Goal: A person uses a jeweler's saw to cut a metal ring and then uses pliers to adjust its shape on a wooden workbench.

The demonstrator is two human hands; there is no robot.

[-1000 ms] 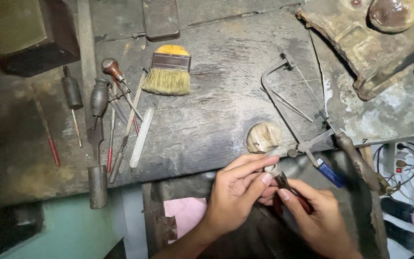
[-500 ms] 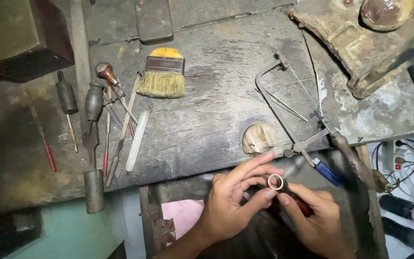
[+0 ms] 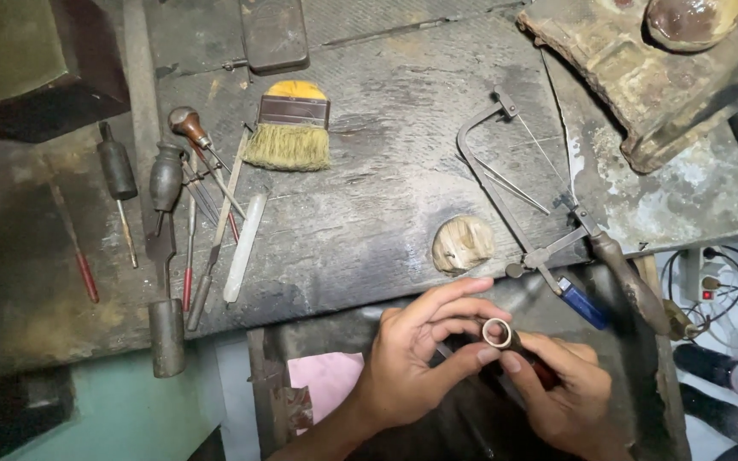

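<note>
Left hand (image 3: 412,363): fingers pinching metal ring (image 3: 496,332) | ring: now turned open end up, raised from the earlier low grip, bore exposed | right hand (image 3: 561,388): clenched on dark-handled tool (image 3: 533,363) beneath ring | lighter (image 3: 581,300) right of grip.

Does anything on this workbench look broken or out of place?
Nothing looks broken. The bench is worn and stained, and the saw frame hangs over its front edge. Both hands, left and right, hold a metal ring.

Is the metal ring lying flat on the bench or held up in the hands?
Held up. The metal ring sits between the fingertips of the left hand and right hand, off the workbench.
</note>
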